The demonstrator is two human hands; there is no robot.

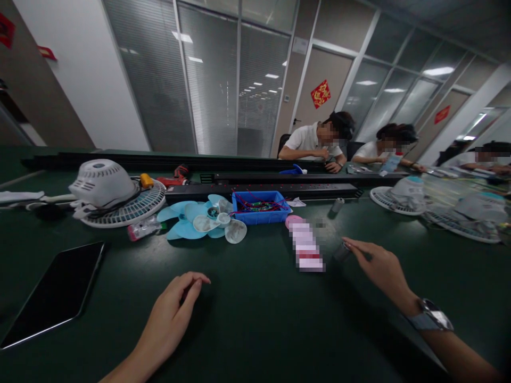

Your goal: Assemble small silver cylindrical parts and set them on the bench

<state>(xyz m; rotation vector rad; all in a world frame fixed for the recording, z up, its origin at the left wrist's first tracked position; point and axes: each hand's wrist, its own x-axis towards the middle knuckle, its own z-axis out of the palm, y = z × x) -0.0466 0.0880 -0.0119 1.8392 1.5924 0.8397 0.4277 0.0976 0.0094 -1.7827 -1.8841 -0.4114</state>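
Note:
My right hand [381,266], with a watch on its wrist, has thumb and fingers pinched at the top of a small grey cylinder [341,253] at the right of the dark green table. Farther back stands a similar grey cylinder [337,205]. Left of the pinched cylinder lies a pink and white strip [305,246], partly blurred out. My left hand [171,306] hovers low over the table at centre left, fingers loosely bent and thumb slightly apart, nothing visible in it. Blue fan blades [187,227] lie beyond it.
A blue bin [261,217] holds wires and circuit boards. At left are a black tablet [56,290], a white fan base [104,181] on a round grille [131,213] and a red power tool [178,176]. Long black bars [259,192] cross behind. Several people sit opposite.

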